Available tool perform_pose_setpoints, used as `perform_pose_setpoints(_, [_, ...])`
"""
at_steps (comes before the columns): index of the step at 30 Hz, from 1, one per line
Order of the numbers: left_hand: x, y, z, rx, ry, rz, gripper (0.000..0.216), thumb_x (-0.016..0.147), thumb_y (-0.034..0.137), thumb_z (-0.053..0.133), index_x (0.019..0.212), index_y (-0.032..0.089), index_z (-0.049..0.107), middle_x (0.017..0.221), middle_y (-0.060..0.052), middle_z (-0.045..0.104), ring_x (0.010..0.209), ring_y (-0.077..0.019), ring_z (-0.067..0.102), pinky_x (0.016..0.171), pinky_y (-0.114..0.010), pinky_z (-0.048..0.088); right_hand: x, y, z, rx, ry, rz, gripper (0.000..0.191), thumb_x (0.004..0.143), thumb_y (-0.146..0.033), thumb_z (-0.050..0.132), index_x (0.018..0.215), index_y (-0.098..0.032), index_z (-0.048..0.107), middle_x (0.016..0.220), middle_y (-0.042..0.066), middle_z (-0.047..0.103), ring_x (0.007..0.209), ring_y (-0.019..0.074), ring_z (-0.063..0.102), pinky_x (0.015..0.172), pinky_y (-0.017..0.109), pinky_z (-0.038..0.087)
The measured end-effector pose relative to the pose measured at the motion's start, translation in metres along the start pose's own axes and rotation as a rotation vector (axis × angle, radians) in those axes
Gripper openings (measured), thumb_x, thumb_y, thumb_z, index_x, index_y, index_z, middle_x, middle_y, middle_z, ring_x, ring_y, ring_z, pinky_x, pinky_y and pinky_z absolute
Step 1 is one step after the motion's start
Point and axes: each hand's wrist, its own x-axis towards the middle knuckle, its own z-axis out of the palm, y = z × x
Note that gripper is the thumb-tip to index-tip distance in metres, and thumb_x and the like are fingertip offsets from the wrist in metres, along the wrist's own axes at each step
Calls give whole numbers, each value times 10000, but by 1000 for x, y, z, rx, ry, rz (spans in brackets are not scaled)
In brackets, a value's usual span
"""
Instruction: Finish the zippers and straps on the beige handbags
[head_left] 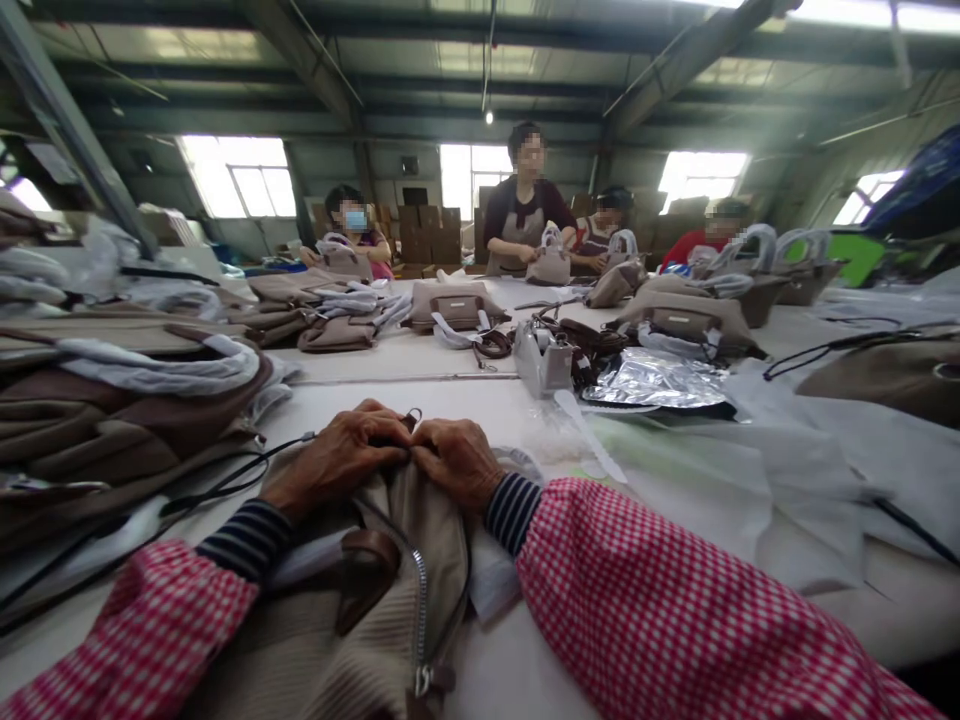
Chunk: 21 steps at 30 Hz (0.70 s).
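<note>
Head camera: a beige bag [442,530] lies on the white table [420,400] directly before the person, between the two forearms. Its open zipper [419,610] runs toward the viewer and a brown strap [366,565] is folded over its middle. The bag sags and creases where it rests, so it looks soft and light, with no frame to keep its shape. It would likely slump if lifted by one corner. The firmest places to take hold appear to be the stitched far edge, the strap and the zipper tape. The small metal ring [412,417] at the far edge is hard and probably slippery, better pinched than gripped.

The left hand [341,455] and the right hand [457,460] meet knuckle to knuckle at that far edge. Both lie palm down with the wrists low on the bag. The fingers of each are curled under and pinch the fabric just beside the ring; the fingertips themselves are hidden beneath the knuckles. Both forearms, in red-checked sleeves with striped cuffs, angle inward from the lower corners.

A black cord [225,480] trails across the table left of the bag, near a stack of bags [112,420]. Farther off stand a tape dispenser [541,368] and a crumpled silver sheet [656,380]. A standing co-worker [525,215] handles another bag across the table, well apart from the person's hands.
</note>
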Motion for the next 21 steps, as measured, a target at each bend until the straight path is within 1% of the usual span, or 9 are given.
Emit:
perform_pose_setpoints(3, [-1,-2,4,27,33,24,197,852,398,657,835,256,792,1069,-50,730,1122,-264,605,1015,-398,478,-1,-2,-7,97,-29,-24,178,914,-129,617,1010,-187,755,1020,58,805,940,190,730,848,277,489])
perform_pose_setpoints(5, [-3,0,5,71,44,45,222,873,391,615,816,239,767,1047,-58,720,1098,-261,608,990,-395,481,-2,2,-24,157,-22,-52,212,886,-94,621,1028,-172,759,987,52,804,866,172,719,830,275,498])
perform_pose_setpoints(9, [-7,8,6,142,74,64,218,867,355,562,795,213,710,1038,-78,703,1074,-267,612,975,-410,473,-11,26,-91,119,94,-73,261,854,-93,626,1077,-143,750,1004,57,787,813,158,675,770,279,490])
perform_pose_setpoints(11, [-7,10,6,159,93,49,194,843,337,559,798,207,694,1037,-82,688,1041,-265,618,961,-415,473,-19,43,-123,19,91,-22,202,846,-119,641,1002,-148,766,940,46,776,823,167,660,766,285,476])
perform_pose_setpoints(13, [-7,10,6,174,104,29,187,835,330,551,812,203,686,1027,-81,675,1013,-261,622,950,-415,473,-29,58,-141,-73,25,77,150,859,-165,658,953,-150,774,906,43,765,781,162,643,745,286,465])
perform_pose_setpoints(15, [-6,10,6,181,99,20,193,840,337,546,819,199,680,1006,-82,669,1005,-264,623,947,-415,471,-39,68,-141,-171,-65,140,145,873,-205,688,977,-149,772,929,44,752,748,148,631,727,275,454])
perform_pose_setpoints(17, [-6,9,6,177,97,25,200,846,346,548,828,198,682,992,-83,668,1019,-270,623,951,-416,470,-46,72,-128,-313,-125,154,157,884,-225,715,1018,-162,768,964,39,734,765,139,631,732,264,436])
perform_pose_setpoints(20, [-6,7,5,168,100,33,209,855,354,552,843,200,693,1006,-81,666,1031,-269,627,955,-413,474,-51,71,-108,-474,-132,161,89,921,-189,681,921,-167,768,938,45,712,833,153,638,769,267,407])
perform_pose_setpoints(21, [-6,7,5,165,105,33,208,856,353,554,844,200,694,1016,-79,665,1027,-266,629,955,-410,477,-52,70,-103,-489,-126,167,116,931,-168,660,876,-160,762,923,53,710,849,160,640,780,271,401])
